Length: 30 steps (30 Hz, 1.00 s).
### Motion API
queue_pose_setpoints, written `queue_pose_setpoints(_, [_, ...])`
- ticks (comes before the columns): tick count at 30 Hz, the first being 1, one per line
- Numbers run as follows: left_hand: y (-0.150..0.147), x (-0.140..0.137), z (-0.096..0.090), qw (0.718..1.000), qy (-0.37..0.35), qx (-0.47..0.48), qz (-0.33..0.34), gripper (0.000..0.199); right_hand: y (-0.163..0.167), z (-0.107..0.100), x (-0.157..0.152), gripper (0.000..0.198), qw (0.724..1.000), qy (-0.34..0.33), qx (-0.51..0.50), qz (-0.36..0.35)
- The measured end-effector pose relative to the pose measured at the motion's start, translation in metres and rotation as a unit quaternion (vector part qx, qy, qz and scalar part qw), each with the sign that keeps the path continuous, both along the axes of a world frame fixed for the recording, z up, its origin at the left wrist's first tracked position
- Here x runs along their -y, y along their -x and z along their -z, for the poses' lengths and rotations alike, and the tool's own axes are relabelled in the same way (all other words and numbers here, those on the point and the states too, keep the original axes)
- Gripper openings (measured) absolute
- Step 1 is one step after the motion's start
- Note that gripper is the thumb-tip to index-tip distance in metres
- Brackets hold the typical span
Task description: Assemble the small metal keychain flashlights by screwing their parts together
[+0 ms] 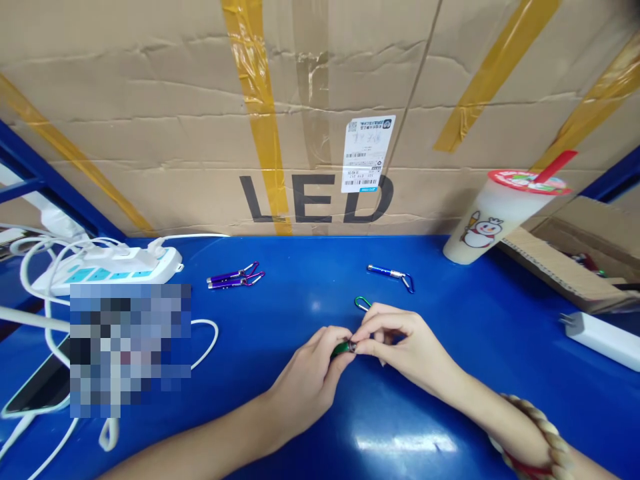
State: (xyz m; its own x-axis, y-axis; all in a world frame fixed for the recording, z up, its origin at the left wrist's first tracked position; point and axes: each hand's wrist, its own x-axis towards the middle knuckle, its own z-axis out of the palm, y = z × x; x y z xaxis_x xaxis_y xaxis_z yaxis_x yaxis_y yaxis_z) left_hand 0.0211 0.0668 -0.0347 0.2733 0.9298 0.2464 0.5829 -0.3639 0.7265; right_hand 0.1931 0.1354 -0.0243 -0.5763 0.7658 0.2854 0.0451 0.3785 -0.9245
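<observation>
Low in the middle of the frame, the left hand (pixel 313 373) pinches a small green keychain light (pixel 343 348) by its body, and the right hand (pixel 400 343) closes its fingertips (pixel 361 345) on the light's silver end. Its green clip (pixel 362 303) pokes out just above the right hand. Further up the blue table (pixel 300 427) lie two purple lights (pixel 235 277) left of centre and one blue light (pixel 391 273) right of centre. One cup (pixel 493 217) leans at the right.

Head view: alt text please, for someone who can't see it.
Two bare hands, left hand and right hand, pinch a small green keychain flashlight between them over a blue table. Two purple flashlights and a blue flashlight lie beyond, with a white power strip left and a snowman cup right.
</observation>
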Motion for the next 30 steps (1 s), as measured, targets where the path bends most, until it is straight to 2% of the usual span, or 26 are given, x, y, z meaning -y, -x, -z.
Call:
queue_pose_setpoints(8, [-0.001, 0.001, -0.003, 0.994, -0.080, -0.071, 0.009, 0.020, -0.002, 0.003, -0.006, 0.024, 0.999, 0.012, 0.038, -0.003])
queue_pose_setpoints(15, [-0.001, -0.001, 0.001, 0.997, -0.049, -0.063, -0.012, 0.022, 0.003, 0.005, -0.003, 0.030, 0.998, 0.052, 0.013, -0.032])
queue_pose_setpoints(21, [-0.002, 0.000, 0.002, 0.996, -0.072, -0.051, -0.022, 0.020, 0.003, -0.001, 0.003, 0.026, 1.000, 0.009, -0.011, -0.008])
queue_pose_setpoints(30, [-0.003, -0.002, 0.000, 0.993, -0.108, -0.049, -0.023, 0.019, 0.002, -0.001, 0.001, 0.030, 1.000, -0.003, 0.001, -0.001])
